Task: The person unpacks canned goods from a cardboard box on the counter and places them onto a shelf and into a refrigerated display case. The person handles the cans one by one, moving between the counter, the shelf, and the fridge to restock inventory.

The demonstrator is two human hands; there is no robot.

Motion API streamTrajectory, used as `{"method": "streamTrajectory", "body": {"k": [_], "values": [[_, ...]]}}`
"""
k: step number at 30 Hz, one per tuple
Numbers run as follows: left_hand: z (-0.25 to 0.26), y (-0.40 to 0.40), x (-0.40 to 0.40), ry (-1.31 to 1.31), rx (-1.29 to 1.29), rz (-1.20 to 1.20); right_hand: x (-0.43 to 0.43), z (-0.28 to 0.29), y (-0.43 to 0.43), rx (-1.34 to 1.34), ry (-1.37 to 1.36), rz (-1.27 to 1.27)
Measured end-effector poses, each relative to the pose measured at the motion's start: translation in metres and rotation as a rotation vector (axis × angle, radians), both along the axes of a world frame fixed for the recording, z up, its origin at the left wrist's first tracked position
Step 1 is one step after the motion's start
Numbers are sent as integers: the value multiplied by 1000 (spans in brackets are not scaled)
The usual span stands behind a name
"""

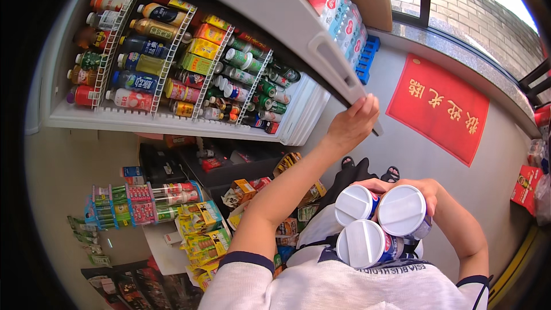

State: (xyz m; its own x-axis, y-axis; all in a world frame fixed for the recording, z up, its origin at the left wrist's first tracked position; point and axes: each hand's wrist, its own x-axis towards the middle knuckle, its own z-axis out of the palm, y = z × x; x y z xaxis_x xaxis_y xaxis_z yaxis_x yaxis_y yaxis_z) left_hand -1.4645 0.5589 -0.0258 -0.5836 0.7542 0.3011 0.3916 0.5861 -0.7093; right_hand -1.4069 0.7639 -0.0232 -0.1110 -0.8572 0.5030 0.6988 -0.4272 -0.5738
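Note:
My left hand [354,124] reaches up and is closed around the lower edge of the open refrigerator door [301,13], just past its recessed handle [333,60]. Close to my chest, my right hand [424,191] holds a cluster of three blue cans with white plastic lids: one can [353,204] at the left, another [400,211] at the right and a third can [360,243] below them. The lids face the camera; most of my right palm is hidden behind the cans. Bottles and cans fill wire-fronted shelves [172,62] inside the refrigerator.
Snack boxes [206,245] and a rack of packaged sweets [142,204] stand at the lower left. A red mat [439,107] lies on the floor by the doorway. Wrapped bottle packs [348,30] rest near a blue plastic pallet [368,59]. A red box [527,187] is at the right.

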Motion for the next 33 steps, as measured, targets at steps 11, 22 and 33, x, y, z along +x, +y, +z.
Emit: {"method": "streamTrajectory", "body": {"k": [11,22,33], "values": [[-10,-110,158,-196,1350,369,-15,33,-75,377,-137,286],[-2,-232,159,250,1770,590,-25,49,-197,500,-99,553],[5,-363,126,543,2072,584,-27,47,-270,565,-167,646]]}}
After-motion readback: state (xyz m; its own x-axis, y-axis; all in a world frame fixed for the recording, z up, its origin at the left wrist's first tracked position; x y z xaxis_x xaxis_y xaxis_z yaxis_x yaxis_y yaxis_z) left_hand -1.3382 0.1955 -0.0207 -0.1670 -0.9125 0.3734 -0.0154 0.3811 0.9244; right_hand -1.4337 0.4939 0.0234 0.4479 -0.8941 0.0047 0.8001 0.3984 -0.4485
